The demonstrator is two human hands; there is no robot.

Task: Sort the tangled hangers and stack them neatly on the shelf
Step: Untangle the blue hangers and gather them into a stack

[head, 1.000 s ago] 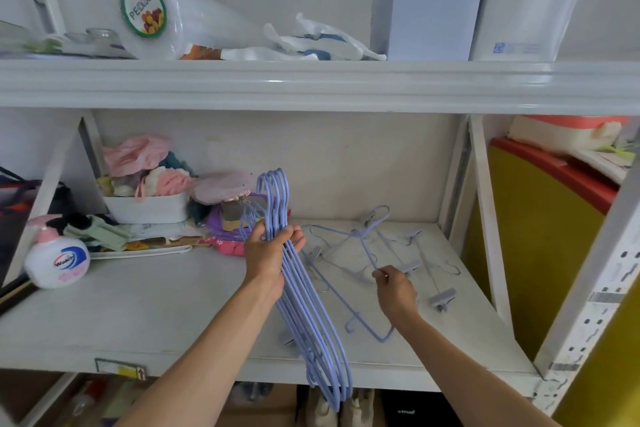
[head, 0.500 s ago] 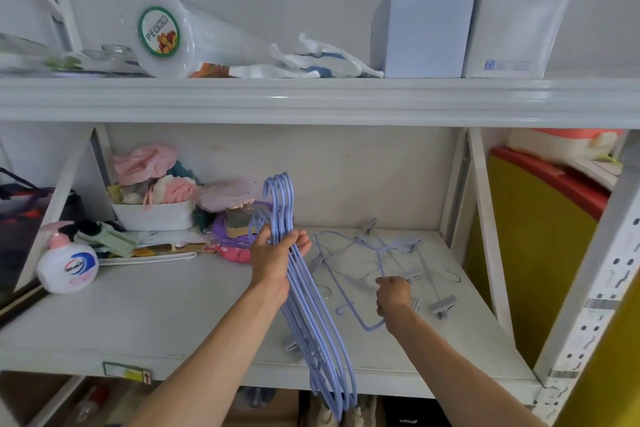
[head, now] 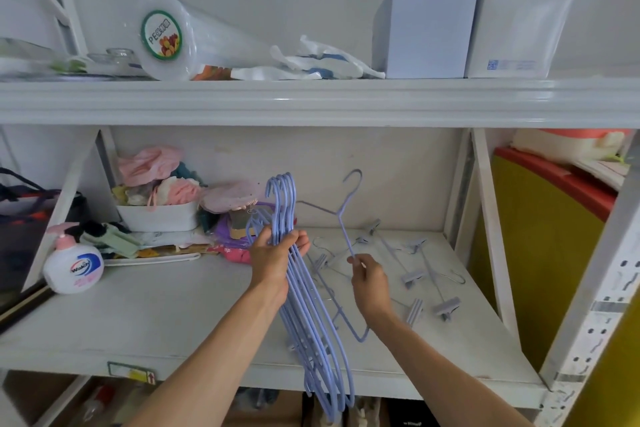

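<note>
My left hand (head: pixel 275 255) grips a bundle of several lilac-blue hangers (head: pixel 313 333) held upright, hooks pointing up, their lower ends hanging past the front edge of the white shelf (head: pixel 145 319). My right hand (head: pixel 369 276) pinches the wire of a single blue hanger (head: pixel 346 218), lifted off the shelf with its hook raised near the back wall. Several blue clip hangers (head: pixel 420 274) lie loose and crossed on the shelf to the right of my right hand.
A white basket of pink and pastel cloths (head: pixel 157 215), a hand-soap pump bottle (head: pixel 72 267) and purple items (head: pixel 230 232) crowd the shelf's left side. A diagonal brace (head: pixel 491 236) bounds the right. The upper shelf holds white boxes (head: pixel 427 33) and a plastic roll (head: pixel 180 35).
My right hand has taken hold of a single hanger and raised it off the shelf, so its hook now stands up by the back wall. The left hand's bundle stayed in place.
</note>
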